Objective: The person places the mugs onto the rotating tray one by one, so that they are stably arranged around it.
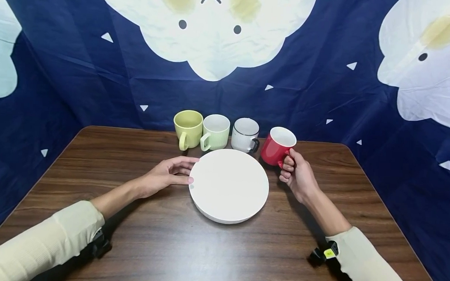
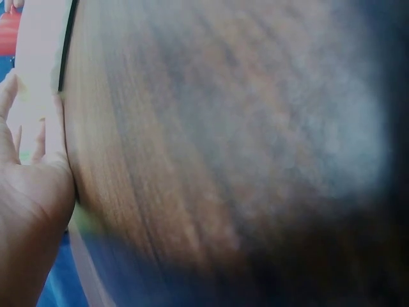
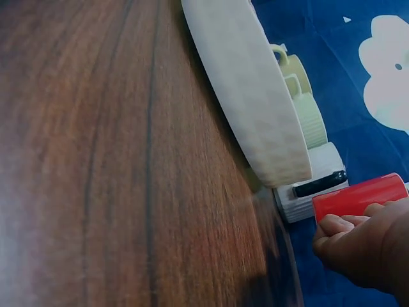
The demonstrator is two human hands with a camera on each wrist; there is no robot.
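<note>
1. We are observing the left hand [image 1: 166,176] lying beside the white round stand [image 1: 228,186], its palm facing the stand and its forearm slanting in from the lower left.
2. Its grip is standing apart: the thumb and extended fingers are touching the stand's left edge without closing round it.
3. We are seeing the right hand [image 1: 300,175] at the far right of the stand, its forearm angling in from the lower right and its thumb resting uppermost.
4. Its grip is clamping the handle of the red mug [image 1: 272,150], the fingers curling round it.
5. The red mug is leaning rightward, mouth up, near the white mug [image 1: 240,142]; we are unable to tell whether its base is touching the worktop [image 1: 221,256].
6. Behind the stand, we are finding the yellow-green mug [image 1: 194,136], the pale green mug [image 1: 218,137] and the white mug standing upright in a row.
</note>
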